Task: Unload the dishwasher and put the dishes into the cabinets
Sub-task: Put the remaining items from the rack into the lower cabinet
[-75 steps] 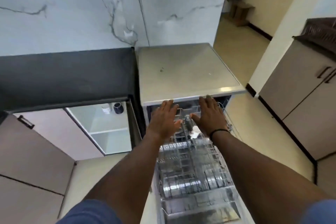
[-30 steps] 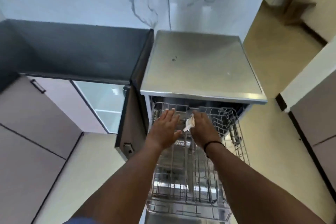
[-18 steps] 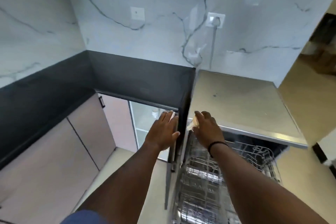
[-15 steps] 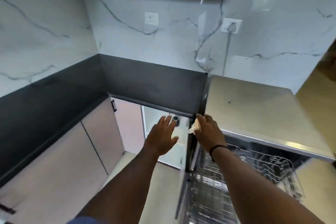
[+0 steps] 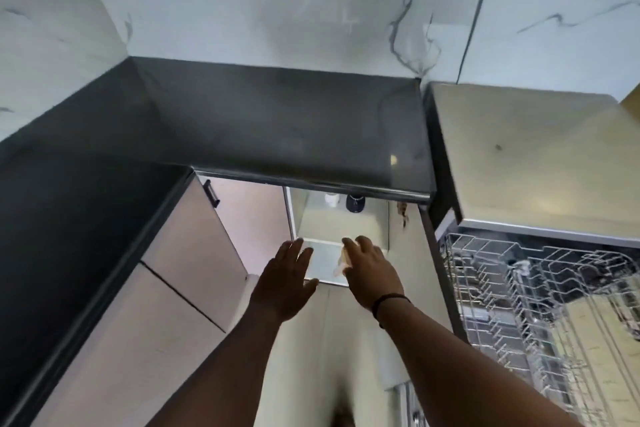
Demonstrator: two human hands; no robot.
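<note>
The dishwasher point(image 5: 526, 166) stands at the right with its wire rack point(image 5: 540, 291) pulled out. Left of it, under the dark countertop point(image 5: 284, 128), a cabinet point(image 5: 332, 225) stands open. A white cup point(image 5: 331, 199) and a dark cup point(image 5: 355, 203) sit on its upper shelf. My right hand point(image 5: 372, 272) holds a small pale item point(image 5: 343, 258) in front of the cabinet's shelf edge; most of the item is hidden by my fingers. My left hand point(image 5: 285, 282) hovers beside it with straight fingers and holds nothing.
The open cabinet door point(image 5: 183, 250) with a dark handle point(image 5: 211, 192) stands to the left of my hands. Marble wall point(image 5: 311, 0) rises behind the counter. Pale floor point(image 5: 346, 357) lies below my arms. A cord point(image 5: 474, 14) runs down the wall.
Both hands have left the dishwasher rack and swung left to the open cabinet, the right hand carrying the small pale item. My view has turned left and down.
</note>
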